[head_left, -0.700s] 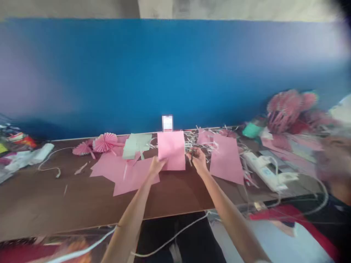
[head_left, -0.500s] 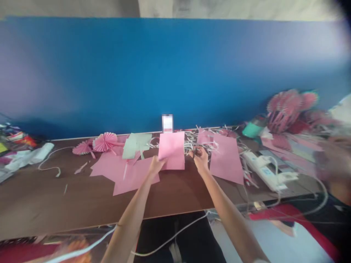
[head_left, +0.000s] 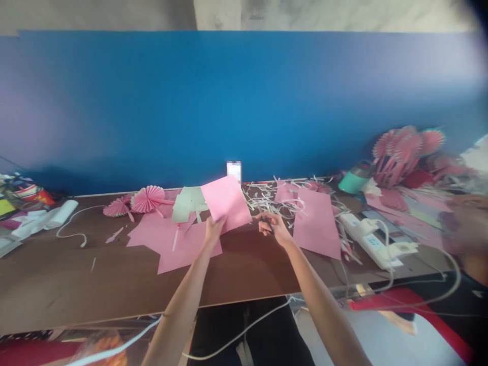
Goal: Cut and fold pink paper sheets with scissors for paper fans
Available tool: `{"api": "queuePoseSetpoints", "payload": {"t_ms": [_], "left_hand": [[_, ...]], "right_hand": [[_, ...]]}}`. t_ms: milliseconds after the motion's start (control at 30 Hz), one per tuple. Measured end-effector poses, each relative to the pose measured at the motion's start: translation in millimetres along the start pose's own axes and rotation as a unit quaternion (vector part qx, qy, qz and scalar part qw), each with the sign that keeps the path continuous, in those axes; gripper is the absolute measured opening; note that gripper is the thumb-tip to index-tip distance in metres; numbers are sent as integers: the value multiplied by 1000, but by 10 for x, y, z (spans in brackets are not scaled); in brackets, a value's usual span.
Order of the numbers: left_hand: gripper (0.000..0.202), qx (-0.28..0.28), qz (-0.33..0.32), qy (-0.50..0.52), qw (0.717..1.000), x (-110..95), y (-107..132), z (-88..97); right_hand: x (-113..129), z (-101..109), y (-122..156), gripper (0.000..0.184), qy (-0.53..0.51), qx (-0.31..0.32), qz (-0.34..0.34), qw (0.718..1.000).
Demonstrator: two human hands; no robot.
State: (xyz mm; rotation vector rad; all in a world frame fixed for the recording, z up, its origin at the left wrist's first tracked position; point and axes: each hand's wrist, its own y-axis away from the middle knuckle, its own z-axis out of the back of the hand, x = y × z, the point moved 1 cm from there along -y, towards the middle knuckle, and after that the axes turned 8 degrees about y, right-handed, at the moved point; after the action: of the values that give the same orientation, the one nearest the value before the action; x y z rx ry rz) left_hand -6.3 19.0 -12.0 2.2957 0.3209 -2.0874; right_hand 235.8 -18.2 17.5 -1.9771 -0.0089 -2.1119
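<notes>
My left hand (head_left: 214,227) pinches the lower left corner of a pink paper sheet (head_left: 227,203), which is held tilted above the table. In my right hand (head_left: 275,229) is a pair of dark-handled scissors (head_left: 268,222), with the fingers curled round the handles just right of the sheet's lower corner. Behind that hand lies a heap of thin white paper strips (head_left: 263,195). To its right rests another pink sheet (head_left: 317,223). More pink sheets (head_left: 183,249) overlap on the table left of my left hand.
Pleated pink paper fans (head_left: 148,198) and pale green paper (head_left: 186,201) lie at the back left. A phone (head_left: 234,170) leans on the blue wall. A white power strip (head_left: 368,241), a teal container (head_left: 354,178) and more fans (head_left: 404,147) stand right. Another person (head_left: 467,229) sits at far right.
The pink sheet has turned clockwise and shifted slightly left in my left hand. My right hand has come a little closer to me with the scissors and turned.
</notes>
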Motion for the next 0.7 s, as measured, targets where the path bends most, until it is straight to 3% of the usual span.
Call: {"api": "queuePoseSetpoints", "payload": {"t_ms": [67,267,700], "left_hand": [[36,-20,7,26,999,-5,3,8],[39,-21,28,70,997,-58,33,-25],[41,61,15,46,997,-91,152,-152]], "right_hand": [[-21,2,11,28,3,46,-22,999],[-96,17,-6,28,41,79,-64,994],[-297,-78,-125,25,-2,0,-40,999]]}}
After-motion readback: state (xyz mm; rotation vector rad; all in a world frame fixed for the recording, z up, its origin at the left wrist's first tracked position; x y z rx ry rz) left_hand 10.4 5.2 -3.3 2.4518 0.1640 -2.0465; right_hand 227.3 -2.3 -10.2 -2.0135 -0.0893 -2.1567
